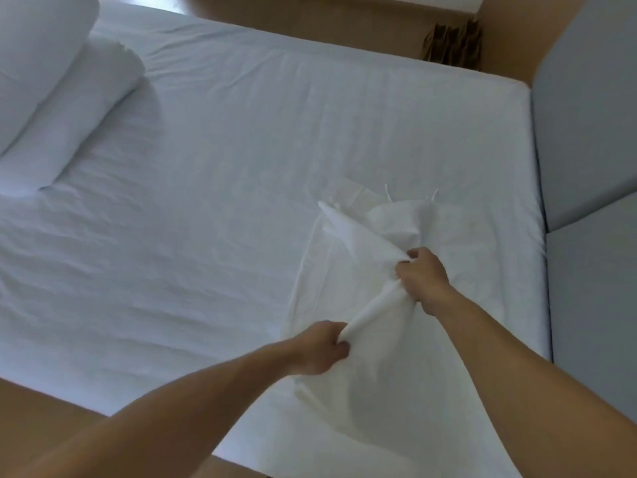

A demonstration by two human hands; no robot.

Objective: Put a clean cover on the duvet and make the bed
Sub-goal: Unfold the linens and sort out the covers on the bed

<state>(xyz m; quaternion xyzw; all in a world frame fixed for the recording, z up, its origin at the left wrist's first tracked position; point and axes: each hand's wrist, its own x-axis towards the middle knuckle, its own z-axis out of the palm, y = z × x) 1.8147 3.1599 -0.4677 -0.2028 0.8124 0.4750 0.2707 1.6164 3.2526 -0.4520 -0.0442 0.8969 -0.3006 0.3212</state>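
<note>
A white duvet cover [372, 236] lies bunched on the right part of the bed [206, 167], with thin ties sticking out at its far edge. My left hand [320, 346] grips a gathered fold of the cover near the bed's front edge. My right hand [422, 274] grips the same bunched cloth a little farther in and to the right. The cloth runs taut between both hands. A white sheet covers the whole mattress.
Two white pillows [51, 108] are stacked at the left end of the bed. A grey padded panel [586, 132] stands along the right side. Brown floor [51, 415] shows at the front left, and brown curtain folds [451, 43] hang at the back.
</note>
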